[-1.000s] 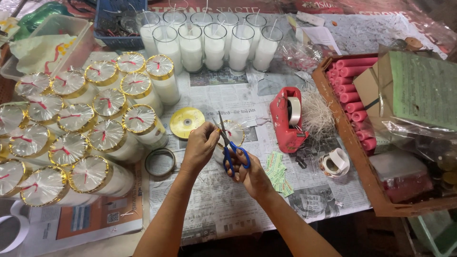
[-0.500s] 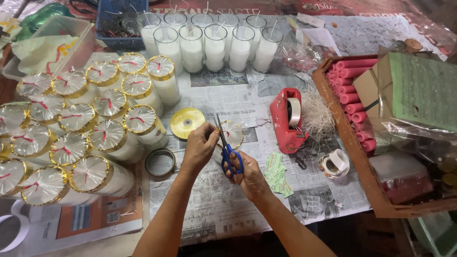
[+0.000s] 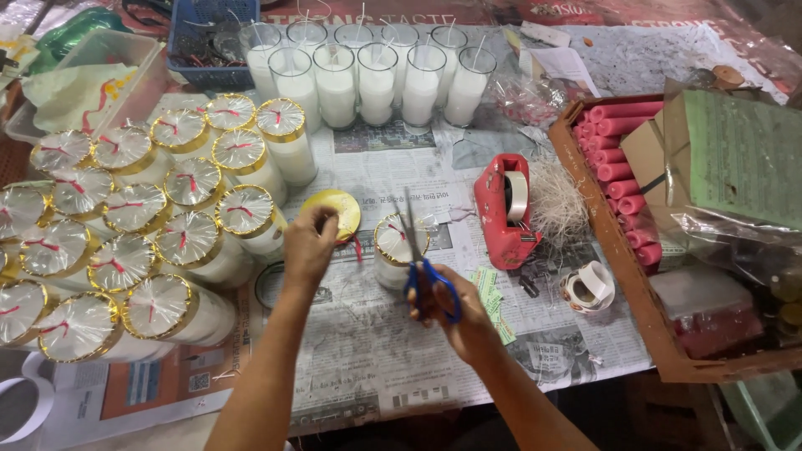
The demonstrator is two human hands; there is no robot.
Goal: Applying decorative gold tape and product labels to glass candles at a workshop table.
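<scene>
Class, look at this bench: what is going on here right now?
A person works at a newspaper-covered table. The right hand holds blue-handled scissors, blades pointing up beside a wrapped glass candle. The left hand pinches something red next to a yellow ribbon spool. Finished candles with gold-edged tops crowd the left side, unwrapped white candles line the back, and a red tape dispenser stands to the right.

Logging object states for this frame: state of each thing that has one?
Left hand: pinching red ribbon by the yellow spool.
Right hand: holding blue scissors, blades up.
Candle jar: upright, covered.
Back-row jars: uncovered, wicks showing.
Tape dispenser: loaded.
</scene>
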